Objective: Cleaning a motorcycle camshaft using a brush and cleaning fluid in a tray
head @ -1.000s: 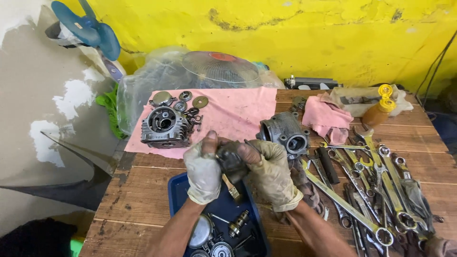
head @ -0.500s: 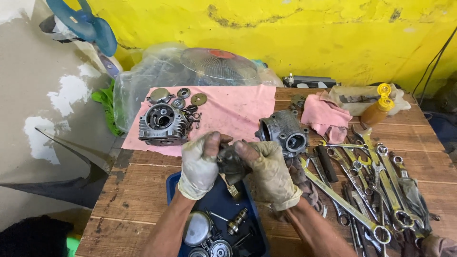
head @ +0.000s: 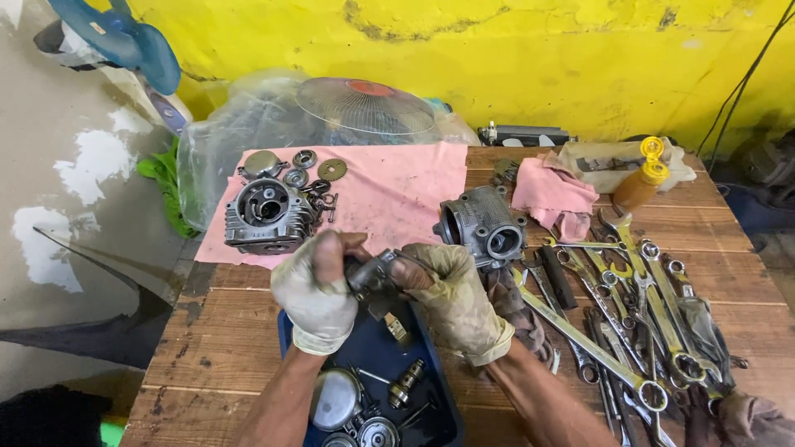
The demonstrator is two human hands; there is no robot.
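Note:
Both my hands wear dirty pale gloves and meet over a blue tray (head: 431, 389). My left hand (head: 317, 291) and my right hand (head: 451, 294) are both closed around one small dark metal engine part (head: 373, 277), held just above the tray. A brass-coloured end (head: 397, 324) hangs below that part. Right behind my right hand stands a grey engine cylinder (head: 482, 228). On the pink cloth (head: 397, 194) to the left sits a finned cylinder head (head: 267, 213) with gears and washers (head: 308, 170) beside it.
The tray holds a round metal cover (head: 334, 399) and small parts. Several wrenches (head: 633, 306) lie spread on the wooden table (head: 215, 331) at right. A pink rag (head: 551, 194), a yellow bottle (head: 642, 180) and a bagged fan guard (head: 364, 106) are at the back.
My hands have kept hold of the dark part and shifted slightly, turning it between them over the tray. The view has tilted down a little.

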